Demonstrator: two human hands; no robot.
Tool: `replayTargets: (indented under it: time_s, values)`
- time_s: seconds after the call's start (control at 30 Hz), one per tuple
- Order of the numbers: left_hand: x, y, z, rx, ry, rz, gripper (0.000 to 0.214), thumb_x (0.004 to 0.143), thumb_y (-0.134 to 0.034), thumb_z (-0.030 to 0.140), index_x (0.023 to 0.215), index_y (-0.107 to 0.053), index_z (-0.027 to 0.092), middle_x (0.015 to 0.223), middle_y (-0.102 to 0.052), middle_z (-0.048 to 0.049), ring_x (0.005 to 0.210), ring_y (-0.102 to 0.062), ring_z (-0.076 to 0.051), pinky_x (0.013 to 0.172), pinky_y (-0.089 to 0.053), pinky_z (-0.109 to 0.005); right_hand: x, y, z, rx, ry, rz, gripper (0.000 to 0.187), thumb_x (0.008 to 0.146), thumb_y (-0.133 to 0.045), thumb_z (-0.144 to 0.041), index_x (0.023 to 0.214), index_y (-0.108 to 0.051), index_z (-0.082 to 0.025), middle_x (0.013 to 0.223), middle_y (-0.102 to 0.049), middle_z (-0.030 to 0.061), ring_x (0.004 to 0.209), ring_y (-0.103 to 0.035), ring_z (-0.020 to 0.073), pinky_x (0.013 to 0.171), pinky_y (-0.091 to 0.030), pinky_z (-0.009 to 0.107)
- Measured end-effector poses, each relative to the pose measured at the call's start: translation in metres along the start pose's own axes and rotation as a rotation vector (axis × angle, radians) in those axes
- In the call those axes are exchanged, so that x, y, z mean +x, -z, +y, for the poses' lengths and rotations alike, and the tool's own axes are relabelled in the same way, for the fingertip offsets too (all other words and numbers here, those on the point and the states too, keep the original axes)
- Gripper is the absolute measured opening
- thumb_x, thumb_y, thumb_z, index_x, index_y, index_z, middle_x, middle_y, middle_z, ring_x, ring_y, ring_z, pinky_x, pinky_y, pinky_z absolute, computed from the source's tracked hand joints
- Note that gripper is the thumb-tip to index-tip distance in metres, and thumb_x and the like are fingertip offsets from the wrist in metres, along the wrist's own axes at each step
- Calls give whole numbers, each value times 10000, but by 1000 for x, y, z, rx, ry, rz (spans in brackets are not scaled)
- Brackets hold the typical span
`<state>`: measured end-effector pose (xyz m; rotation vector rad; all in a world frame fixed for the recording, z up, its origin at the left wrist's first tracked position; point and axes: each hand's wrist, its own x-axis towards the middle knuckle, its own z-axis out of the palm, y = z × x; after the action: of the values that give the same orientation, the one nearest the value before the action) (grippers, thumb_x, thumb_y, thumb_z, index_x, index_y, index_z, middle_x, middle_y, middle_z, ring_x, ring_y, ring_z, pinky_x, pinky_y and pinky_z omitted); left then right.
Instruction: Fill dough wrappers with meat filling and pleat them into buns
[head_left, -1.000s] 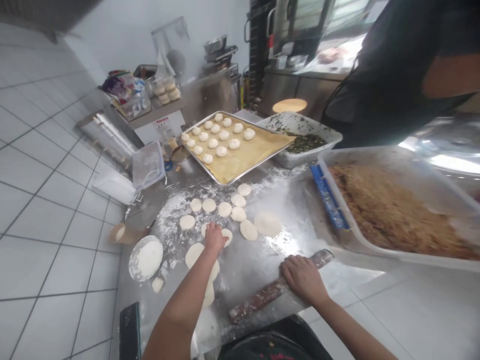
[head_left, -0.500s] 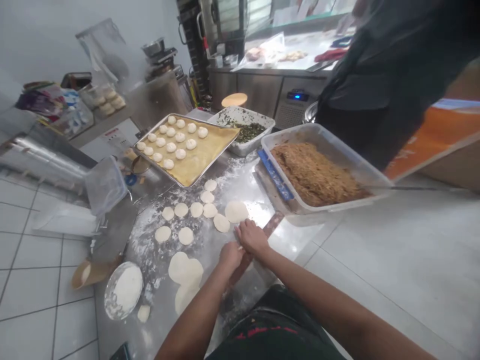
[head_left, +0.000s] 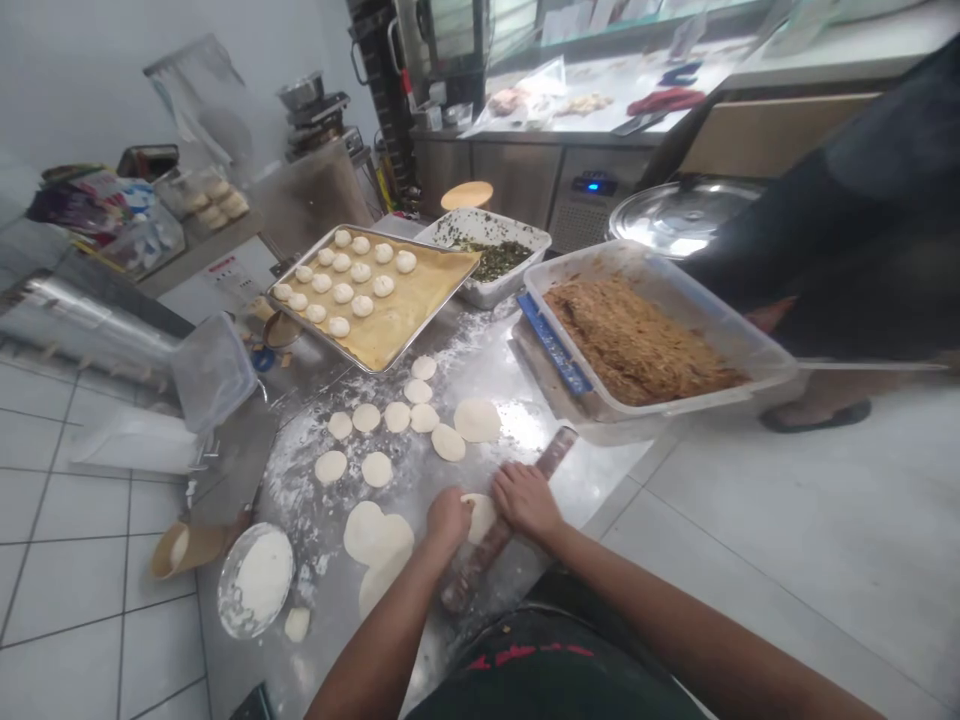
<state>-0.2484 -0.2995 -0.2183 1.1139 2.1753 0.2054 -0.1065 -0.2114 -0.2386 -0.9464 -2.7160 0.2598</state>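
My left hand is closed, pinching the left edge of a flat dough wrapper on the steel table. My right hand lies over the middle of a dark wooden rolling pin, its fingers curled across it. The pin sits slantwise at the wrapper's right side. Beyond my hands lie a larger rolled wrapper and several smaller dough discs. Overlapping wrappers rest left of my left forearm, which partly covers them.
A tray of filled buns stands at the back, beside a tub of chopped greens. A plastic tub of brown filling is at right. A flour bowl and a dough lump sit front left. A person stands at right.
My hands have moved apart; the left has shifted slightly left and down, uncovering the wrapper. The pin has moved a little toward me. The person at right has moved farther right.
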Motion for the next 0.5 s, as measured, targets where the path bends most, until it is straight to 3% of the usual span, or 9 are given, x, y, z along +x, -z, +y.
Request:
replayTargets:
  time_s: [0.1,0.27,0.4,0.5]
  values:
    - [-2,0,-10,-34,23,-28,263,765,-466,188,994,-579,127,986,-623,-104,901,-554,-183,782,-400,-260,-16,0,4,-7,21,-11,231,854,-369,-227,739,-558,-163,762,-513,59,793,-412,182,769,-249,330]
    - [-5,-5,-8,-36,5,-10,248,755,-505,295,934,-605,154,954,-625,-117,911,-546,-240,790,-390,-319,13,0,-11,-44,-108,5,254,864,-368,-300,764,-552,-156,800,-516,81,817,-418,199,687,-244,308]
    - [-7,0,-18,-43,92,36,248,790,-434,235,924,-600,109,935,-620,-148,884,-549,-236,778,-391,-334,-7,-2,-8,4,72,-24,256,875,-352,-273,735,-540,-170,764,-505,52,782,-411,178,727,-234,315]
    - [-10,-1,-21,-91,91,15,241,763,-488,243,940,-604,129,936,-630,-117,862,-558,-209,752,-398,-292,-13,-3,-7,-9,55,-34,239,865,-366,-252,727,-543,-168,737,-502,53,774,-409,184,727,-227,326]
